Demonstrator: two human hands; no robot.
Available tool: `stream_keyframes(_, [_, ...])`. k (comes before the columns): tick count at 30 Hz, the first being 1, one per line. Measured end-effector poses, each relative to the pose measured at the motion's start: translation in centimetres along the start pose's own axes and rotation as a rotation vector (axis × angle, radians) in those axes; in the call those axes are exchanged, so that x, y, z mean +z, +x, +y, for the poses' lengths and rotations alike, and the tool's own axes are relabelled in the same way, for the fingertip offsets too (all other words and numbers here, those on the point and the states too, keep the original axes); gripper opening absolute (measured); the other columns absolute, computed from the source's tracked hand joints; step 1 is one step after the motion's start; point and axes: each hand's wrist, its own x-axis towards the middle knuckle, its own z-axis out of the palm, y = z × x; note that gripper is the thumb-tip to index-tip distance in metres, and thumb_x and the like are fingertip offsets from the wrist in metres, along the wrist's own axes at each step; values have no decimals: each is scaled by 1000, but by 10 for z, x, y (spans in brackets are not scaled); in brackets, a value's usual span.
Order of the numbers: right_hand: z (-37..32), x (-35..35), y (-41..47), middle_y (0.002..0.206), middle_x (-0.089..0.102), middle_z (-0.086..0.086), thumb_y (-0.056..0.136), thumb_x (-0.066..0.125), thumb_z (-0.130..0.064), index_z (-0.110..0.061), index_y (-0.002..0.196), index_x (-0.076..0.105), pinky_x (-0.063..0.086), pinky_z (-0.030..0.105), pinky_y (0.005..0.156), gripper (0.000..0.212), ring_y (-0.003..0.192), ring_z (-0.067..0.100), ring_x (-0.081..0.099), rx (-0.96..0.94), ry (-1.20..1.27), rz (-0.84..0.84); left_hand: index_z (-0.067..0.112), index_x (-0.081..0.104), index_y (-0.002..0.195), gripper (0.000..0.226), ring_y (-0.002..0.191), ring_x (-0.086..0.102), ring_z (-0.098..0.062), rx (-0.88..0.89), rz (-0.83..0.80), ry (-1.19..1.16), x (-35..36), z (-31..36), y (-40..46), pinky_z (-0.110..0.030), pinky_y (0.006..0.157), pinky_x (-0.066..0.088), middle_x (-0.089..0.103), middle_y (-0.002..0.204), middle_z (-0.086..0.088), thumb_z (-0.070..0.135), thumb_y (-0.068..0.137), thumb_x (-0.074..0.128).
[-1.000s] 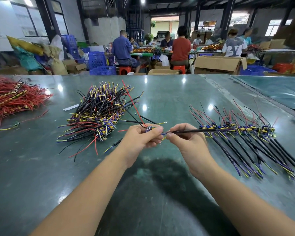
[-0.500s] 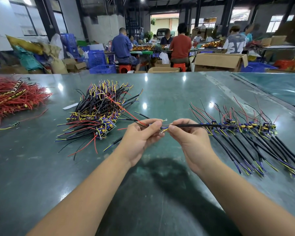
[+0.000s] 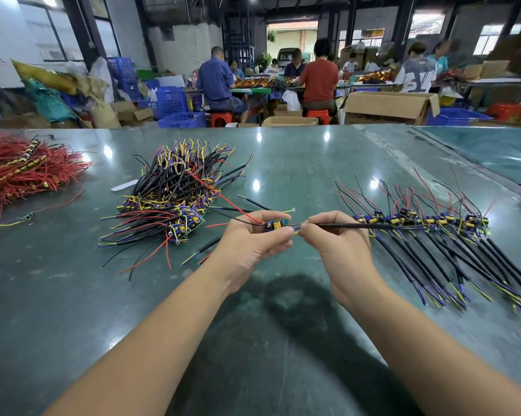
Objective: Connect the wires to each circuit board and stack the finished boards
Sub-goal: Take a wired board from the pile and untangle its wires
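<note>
Now the left hand [image 3: 250, 247] pinches a small circuit board [image 3: 275, 226] above the green table [image 3: 283, 340], right hand [image 3: 332, 238] gripping a black wire [image 3: 370, 226] at its edge, finished boards [image 3: 427, 220] lined up right.

Two bare, sleeveless forearms [image 3: 151, 340]

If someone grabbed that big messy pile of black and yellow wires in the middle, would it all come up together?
Probably mostly. The pile of wires looks tangled, with strands crossing each other, so neighbours would likely drag along. The loose ends curve and droop, so they would probably flop rather than stay stiff. It likely weighs little, being thin wires and small boards.
</note>
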Motion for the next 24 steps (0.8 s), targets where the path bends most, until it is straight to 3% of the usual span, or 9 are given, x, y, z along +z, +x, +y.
stream_keyframes(5, [4, 1, 1, 72, 63, 10, 78, 68, 5, -10, 72, 63, 50, 26, 73, 18, 74, 20, 60, 72, 73, -39, 14, 69, 84, 22, 56, 62, -11, -7, 11, 60, -5, 3, 2, -18, 59, 53, 66, 72, -5, -8, 80, 66])
stream_keyframes(8, [3, -1, 2, 66, 65, 2, 83, 65, 1, -10, 74, 63, 53, 19, 67, 15, 68, 13, 65, 83, 143, -100, 10, 68, 87, 19, 53, 61, -9, -21, 24, 51, -8, 7, 2, -15, 54, 50, 65, 67, -2, -8, 81, 65])
stream_keyframes(13, [0, -13, 14, 71, 64, 1, 92, 58, -7, -10, 83, 62, 52, 17, 64, 10, 62, 6, 64, 83, 255, -47, 8, 67, 91, 17, 52, 61, -6, -71, 28, -3, -18, 14, 4, -13, 53, 51, 66, 64, -1, -6, 82, 63])
stream_keyframes(20, [2, -5, 14, 72, 72, 4, 95, 53, -6, -7, 89, 62, 53, 18, 67, 12, 61, 9, 66, -103, 389, 52, 8, 66, 92, 20, 53, 62, -5, 5, -2, -179, -9, 16, 4, -14, 57, 52, 68, 65, 2, -4, 76, 64])
stream_keyframes(24, [-1, -5, 14, 75, 73, 5, 95, 52, -5, -9, 89, 63, 54, 18, 66, 13, 63, 10, 68, -102, 400, -3, 7, 67, 93, 26, 55, 62, -6, 5, -29, -233, -12, 17, 4, -14, 59, 53, 68, 69, 1, 3, 67, 66])
